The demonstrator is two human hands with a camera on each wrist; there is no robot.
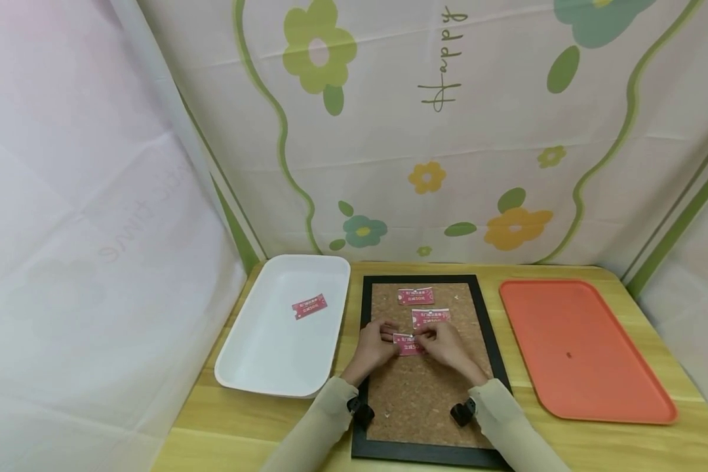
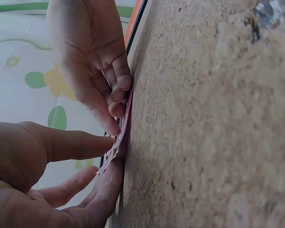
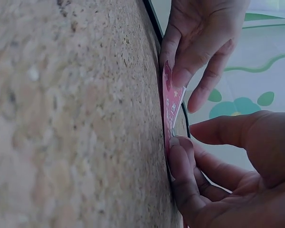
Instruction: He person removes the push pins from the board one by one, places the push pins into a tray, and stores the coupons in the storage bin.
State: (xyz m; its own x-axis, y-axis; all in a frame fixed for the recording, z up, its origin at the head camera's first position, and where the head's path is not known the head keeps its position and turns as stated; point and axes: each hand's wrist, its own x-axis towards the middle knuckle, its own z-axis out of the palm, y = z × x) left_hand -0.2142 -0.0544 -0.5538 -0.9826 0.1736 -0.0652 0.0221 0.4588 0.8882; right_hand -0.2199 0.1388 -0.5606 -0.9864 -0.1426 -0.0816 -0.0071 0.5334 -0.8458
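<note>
My left hand [image 1: 375, 347] pinches the left end of a pink coupon [image 1: 409, 345] at the middle of a black-framed cork board [image 1: 413, 406]. In the right wrist view its thumb lies on the coupon's printed face [image 3: 173, 107], with a finger behind. My right hand [image 1: 444, 342] holds the coupon's other end with curled fingers, their tips close to a small pin [image 1: 412, 335] at its top edge. The coupon tilts slightly off the cork. Above it on the board are two similar coupons, a middle one [image 1: 430, 318] and an upper one [image 1: 415, 296].
Left of the board stands a white tray [image 1: 271, 372] with one pink coupon [image 1: 309, 306] in it. An orange-red tray [image 1: 590, 347] lies to the right. Everything rests on a wooden table [image 1: 212, 432], before a flower-printed cloth [image 1: 377, 131].
</note>
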